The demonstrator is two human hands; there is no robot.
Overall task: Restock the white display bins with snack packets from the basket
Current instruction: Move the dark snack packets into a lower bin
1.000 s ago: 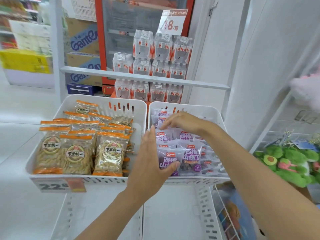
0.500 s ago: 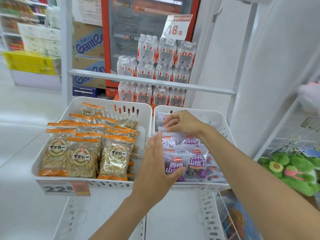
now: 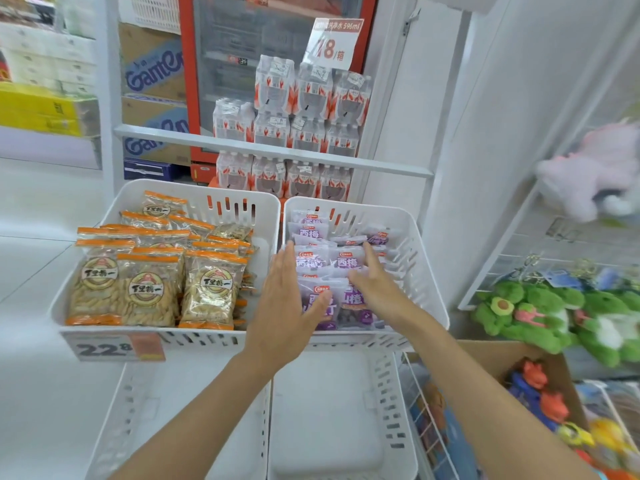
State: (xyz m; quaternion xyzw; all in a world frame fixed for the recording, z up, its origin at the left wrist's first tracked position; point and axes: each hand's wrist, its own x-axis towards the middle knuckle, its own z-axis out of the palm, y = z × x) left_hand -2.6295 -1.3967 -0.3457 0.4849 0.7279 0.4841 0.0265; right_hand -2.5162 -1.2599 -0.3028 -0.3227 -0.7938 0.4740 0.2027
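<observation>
Head view: left hand (image 3: 284, 306) and right hand (image 3: 374, 285) press against the purple packets (image 3: 313, 262), each grip released, probably squaring them (right bin (image 3: 410, 237)).

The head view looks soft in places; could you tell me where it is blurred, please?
Head view: the pink plush toy and the green plush toys at the right edge are smeared; the orange packets left of centre read sharp; the light is bright and even, with only faint shadows.
</observation>
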